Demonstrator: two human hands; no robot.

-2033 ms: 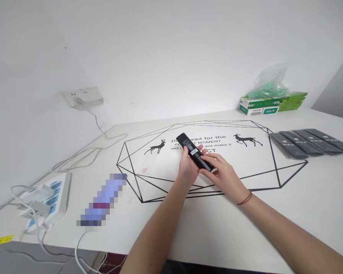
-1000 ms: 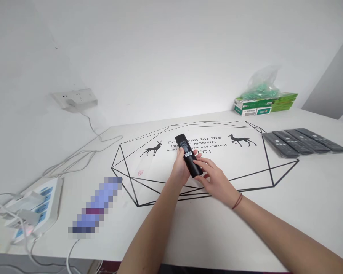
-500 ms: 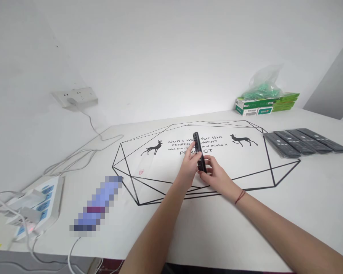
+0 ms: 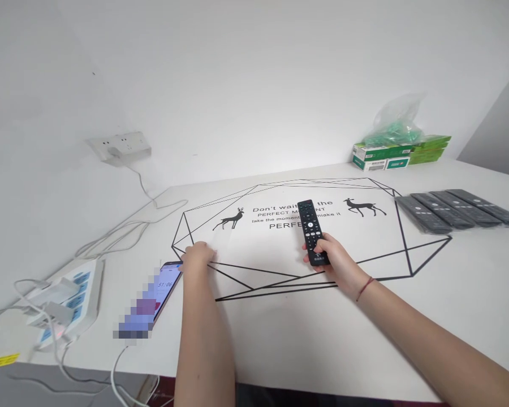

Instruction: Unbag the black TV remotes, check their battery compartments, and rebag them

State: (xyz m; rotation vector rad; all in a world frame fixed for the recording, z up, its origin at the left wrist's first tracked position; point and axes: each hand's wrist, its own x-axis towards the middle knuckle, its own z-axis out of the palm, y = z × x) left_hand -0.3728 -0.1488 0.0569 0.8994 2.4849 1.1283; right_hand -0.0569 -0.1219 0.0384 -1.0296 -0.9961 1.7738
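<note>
My right hand (image 4: 328,254) grips the lower end of a black remote control (image 4: 309,217), thumb across its front. The remote is tilted up with its buttons facing me, above the printed lettering. To the left, my left hand (image 4: 198,255) is down at the table with fingers curled at a thin clear plastic sleeve (image 4: 225,240). That sleeve is faint and mostly covered by the hand. A phone (image 4: 169,282) with a lit, partly blurred screen lies just left of my left wrist.
Several dark remotes in clear wrapping (image 4: 458,210) lie in a row at the right. Green and white boxes (image 4: 382,156) with a plastic bag (image 4: 396,124) on top stand at the back. At the left are a power strip (image 4: 87,299), white cables and a wall socket (image 4: 129,147).
My left hand has let go of the remote and moved left and down to the clear sleeve. My right hand now holds the remote alone, turned with its buttons towards me.
</note>
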